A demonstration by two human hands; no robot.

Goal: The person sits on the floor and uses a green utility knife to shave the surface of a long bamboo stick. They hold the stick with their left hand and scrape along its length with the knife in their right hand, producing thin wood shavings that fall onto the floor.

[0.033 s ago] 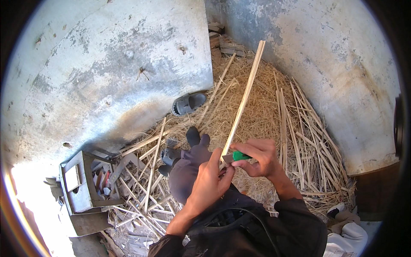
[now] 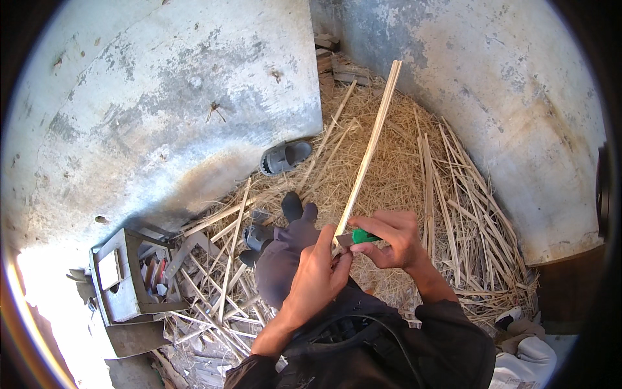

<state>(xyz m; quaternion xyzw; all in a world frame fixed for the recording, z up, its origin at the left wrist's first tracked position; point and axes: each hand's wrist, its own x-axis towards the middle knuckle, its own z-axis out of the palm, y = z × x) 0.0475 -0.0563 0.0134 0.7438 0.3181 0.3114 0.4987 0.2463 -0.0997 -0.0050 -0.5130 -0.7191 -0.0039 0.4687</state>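
A long, pale bundle of split wood or bamboo strips [image 2: 372,146] slants up and away from my hands, its far end near the wall. My left hand [image 2: 316,277] is closed around its near end, just below the blade. In my right hand [image 2: 395,240] is a knife [image 2: 364,236] with a green handle and a short, broad metal blade. The blade lies against or right beside the strips, close to my left fingertips. My fingers hide the very end of the bundle and where it meets the blade.
Curly shavings [image 2: 395,175] cover the floor, with loose strips [image 2: 476,227] piled right and more at left. A grey clog [image 2: 285,157] lies beyond my dark-covered foot [image 2: 293,207]. A metal-framed box [image 2: 116,279] stands left. Worn walls [image 2: 162,84] enclose the space; cloth [image 2: 525,360] lies lower right.
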